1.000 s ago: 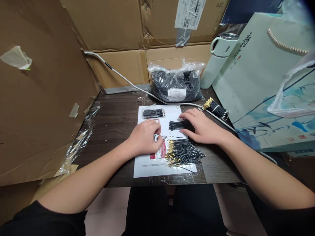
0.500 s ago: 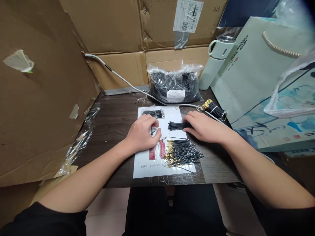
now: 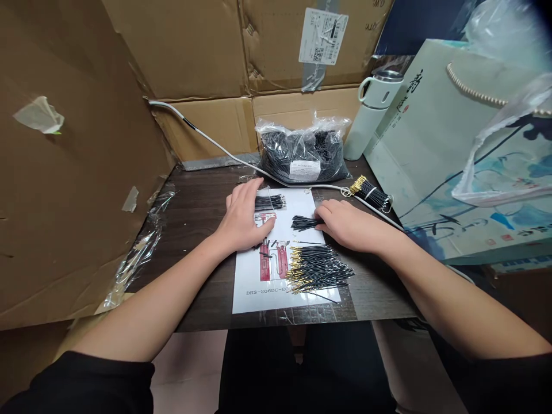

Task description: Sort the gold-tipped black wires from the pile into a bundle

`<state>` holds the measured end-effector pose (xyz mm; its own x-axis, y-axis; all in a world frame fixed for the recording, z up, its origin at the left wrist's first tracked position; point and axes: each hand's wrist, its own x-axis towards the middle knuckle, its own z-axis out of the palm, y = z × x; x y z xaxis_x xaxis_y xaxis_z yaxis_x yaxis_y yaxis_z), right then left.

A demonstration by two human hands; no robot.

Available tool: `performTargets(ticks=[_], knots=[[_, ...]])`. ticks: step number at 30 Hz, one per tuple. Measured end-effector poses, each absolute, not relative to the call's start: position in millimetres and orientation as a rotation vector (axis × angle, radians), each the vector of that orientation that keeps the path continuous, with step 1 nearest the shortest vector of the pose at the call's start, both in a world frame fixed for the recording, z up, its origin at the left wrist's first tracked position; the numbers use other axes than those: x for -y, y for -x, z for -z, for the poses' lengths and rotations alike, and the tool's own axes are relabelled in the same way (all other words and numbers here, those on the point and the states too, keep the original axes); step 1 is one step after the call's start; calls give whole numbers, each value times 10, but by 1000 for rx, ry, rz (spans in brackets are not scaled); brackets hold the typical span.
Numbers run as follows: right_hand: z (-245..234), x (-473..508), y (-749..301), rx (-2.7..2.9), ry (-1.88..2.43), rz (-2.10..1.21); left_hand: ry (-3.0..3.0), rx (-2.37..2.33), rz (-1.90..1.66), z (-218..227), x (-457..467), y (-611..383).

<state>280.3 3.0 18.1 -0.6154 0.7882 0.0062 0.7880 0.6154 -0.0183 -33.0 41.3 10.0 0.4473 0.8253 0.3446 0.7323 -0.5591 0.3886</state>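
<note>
My right hand (image 3: 347, 225) pinches one end of a bundle of thin black wires (image 3: 303, 223), which lies on the right side of a white printed sheet (image 3: 248, 302). Fingers stretched and thumb apart, my left hand (image 3: 242, 219) rests at the sheet's left edge. Beside its fingers sits a small clear tray or bag of black wires (image 3: 271, 202). Several short black tube pieces (image 3: 265, 255) lie below the left thumb, over the sheet's red picture. A loose pile of black wires with gold tips (image 3: 319, 269) covers the sheet's lower right.
At the back stands a clear bag full of small black pieces (image 3: 304, 152), with a grey cable (image 3: 215, 144) running in front. A tied wire bundle (image 3: 371, 192), a pale green bottle (image 3: 373, 115) and a paper bag (image 3: 457, 172) are on the right. Cardboard (image 3: 77, 172) walls the left.
My left hand has opened from a curled shape and moved up and left, towards the clear tray. The short black pieces show more. My right hand keeps hold of the wire bundle.
</note>
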Motion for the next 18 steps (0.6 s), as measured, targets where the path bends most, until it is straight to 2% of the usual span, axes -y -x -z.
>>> performTargets(ticks=[6, 18], knots=[[-287, 101, -2662, 2899, 1407, 103, -2466, -1437, -627, -49, -466, 312], [-247, 99, -2481, 2940, 1587, 141, -2340, -1483, -661, -13, -501, 277]])
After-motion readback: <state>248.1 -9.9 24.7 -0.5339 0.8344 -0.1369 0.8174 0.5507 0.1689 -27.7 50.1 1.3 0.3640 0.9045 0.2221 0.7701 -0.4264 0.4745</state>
